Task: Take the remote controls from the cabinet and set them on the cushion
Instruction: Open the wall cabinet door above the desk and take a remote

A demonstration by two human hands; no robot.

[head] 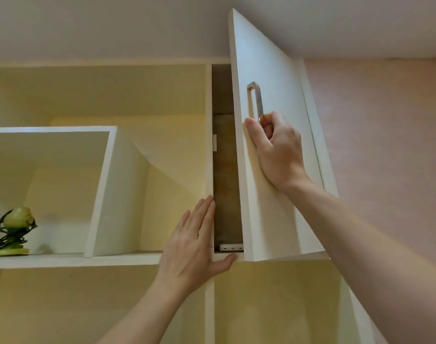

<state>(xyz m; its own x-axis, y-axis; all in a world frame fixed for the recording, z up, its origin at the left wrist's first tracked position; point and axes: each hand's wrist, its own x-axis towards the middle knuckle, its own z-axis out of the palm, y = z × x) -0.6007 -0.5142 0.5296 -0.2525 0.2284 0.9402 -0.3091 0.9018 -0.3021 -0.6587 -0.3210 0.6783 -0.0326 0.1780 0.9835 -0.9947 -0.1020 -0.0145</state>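
A white cabinet door (274, 170) high on the wall stands partly ajar, showing a narrow dark gap. My right hand (276, 147) grips the lower end of the door's metal handle (255, 100). My left hand (194, 242) lies flat with straight fingers against the cabinet's frame beside the gap, thumb under the bottom edge. At the bottom of the gap a small white object (230, 247) shows; I cannot tell what it is. No cushion is in view.
Open cream shelves (100, 259) fill the left, with a boxed compartment inside. A green lamp-like object wrapped in black cord (14, 232) stands on the shelf at far left. A pink wall (386, 145) lies to the right. Another open compartment sits below the cabinet.
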